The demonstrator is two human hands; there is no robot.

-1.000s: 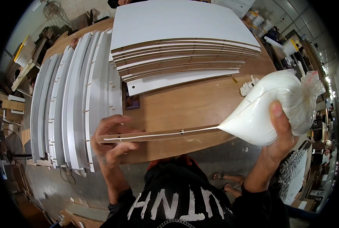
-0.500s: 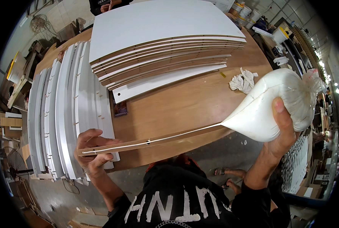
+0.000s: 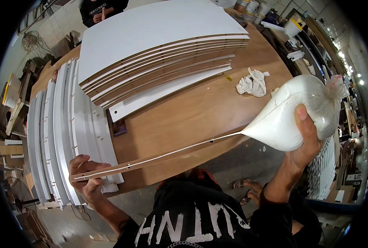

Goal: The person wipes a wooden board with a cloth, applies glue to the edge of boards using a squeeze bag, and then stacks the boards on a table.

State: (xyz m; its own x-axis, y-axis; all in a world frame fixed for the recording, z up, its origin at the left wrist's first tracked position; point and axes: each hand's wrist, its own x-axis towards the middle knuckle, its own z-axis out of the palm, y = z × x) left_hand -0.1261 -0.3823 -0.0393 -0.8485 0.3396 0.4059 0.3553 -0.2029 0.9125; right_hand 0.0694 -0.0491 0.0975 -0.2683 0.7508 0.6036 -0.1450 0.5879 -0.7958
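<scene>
curved wood strip (image 3: pixel 159 159) on edge across lower centre of frame, white bead along top. left hand (image 3: pixel 87 177) clamped on its left end. right hand (image 3: pixel 306 142) squeezes white glue bag (image 3: pixel 291 113), tip touching strip's right end, above table (image 3: pixel 192 111).

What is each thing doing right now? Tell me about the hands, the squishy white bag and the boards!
Left hand: gripping one end of the thin board.
Thin board: held on edge, a white line along its top.
Right hand: squeezing the bag.
White bag: bulging full, knotted, tip at the board's edge.
Flat panels: stacked.
Curved strips: lying side by side.
Rag: crumpled on the table.
</scene>
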